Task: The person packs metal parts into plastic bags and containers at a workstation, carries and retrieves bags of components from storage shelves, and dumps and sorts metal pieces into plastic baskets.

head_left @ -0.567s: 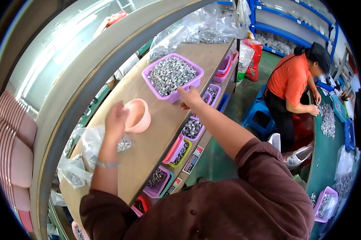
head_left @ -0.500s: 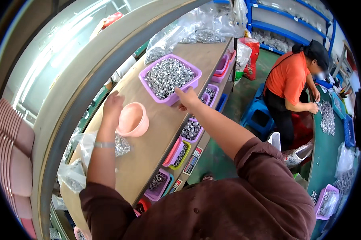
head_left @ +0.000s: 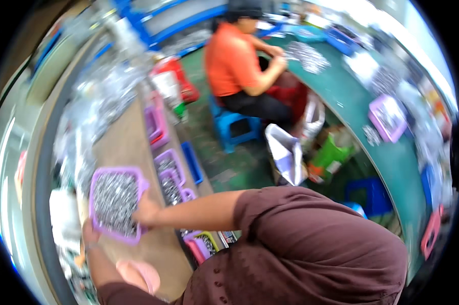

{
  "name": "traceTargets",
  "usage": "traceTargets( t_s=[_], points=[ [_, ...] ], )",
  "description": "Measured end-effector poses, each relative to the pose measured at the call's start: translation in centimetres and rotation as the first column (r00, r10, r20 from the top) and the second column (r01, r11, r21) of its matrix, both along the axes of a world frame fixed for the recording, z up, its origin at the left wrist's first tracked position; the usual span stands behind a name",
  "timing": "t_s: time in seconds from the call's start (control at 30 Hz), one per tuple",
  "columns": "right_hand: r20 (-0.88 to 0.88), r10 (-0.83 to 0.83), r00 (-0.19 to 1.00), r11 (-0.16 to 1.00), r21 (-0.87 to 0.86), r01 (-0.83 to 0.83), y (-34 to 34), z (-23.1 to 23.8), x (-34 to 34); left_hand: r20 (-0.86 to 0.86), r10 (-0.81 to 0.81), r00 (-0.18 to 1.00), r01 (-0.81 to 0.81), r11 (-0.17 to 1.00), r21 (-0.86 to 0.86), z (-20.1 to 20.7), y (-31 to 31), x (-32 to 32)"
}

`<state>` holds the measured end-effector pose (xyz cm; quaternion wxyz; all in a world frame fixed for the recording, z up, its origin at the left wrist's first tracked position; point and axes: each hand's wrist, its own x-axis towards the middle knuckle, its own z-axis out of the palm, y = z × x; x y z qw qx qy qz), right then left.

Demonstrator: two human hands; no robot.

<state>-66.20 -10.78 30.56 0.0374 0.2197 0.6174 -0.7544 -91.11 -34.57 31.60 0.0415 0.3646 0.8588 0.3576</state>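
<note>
A purple plastic basket, heaped with small shiny silver metal parts, is between my hands over the wooden bench. My right hand is closed on its right wall, the thumb side toward the parts. At the near left corner my left hand grips the rim, with its fingers partly hidden and blurred. Whether the basket is lifted or rests on the bench, I cannot tell. A pink plastic tub stands just right of my left forearm.
Purple baskets of metal parts and a blue tray sit below the bench's right edge. Clear plastic bags lie at the far end. Across the aisle, a person in orange sits on a blue stool at a curved green table.
The view has swung right. My left hand has come from beside the pink tub to the basket. My right hand has stayed at the basket's right side and now grips its wall.
</note>
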Motion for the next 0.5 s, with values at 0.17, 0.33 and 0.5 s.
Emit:
traceTargets(
  t_s=[0.17,0.33,0.5],
  points=[
    [0.017,-0.255,0.967,0.956,0.155,0.25,0.7,-1.8,0.6,0.768,0.337,0.545,-0.486,0.873,-0.038,1.3,4.6,1.9],
    [-0.014,-0.269,0.963,0.96,0.079,0.269,1.4,-0.9,1.4,0.815,0.271,0.513,-0.562,0.823,0.08,1.2,5.3,1.3],
    [-0.031,-0.301,0.953,0.918,0.26,0.299,1.5,-2.9,-0.3,0.838,0.275,0.472,-0.427,0.902,-0.056,0.2,4.0,0.3]
  ],
)
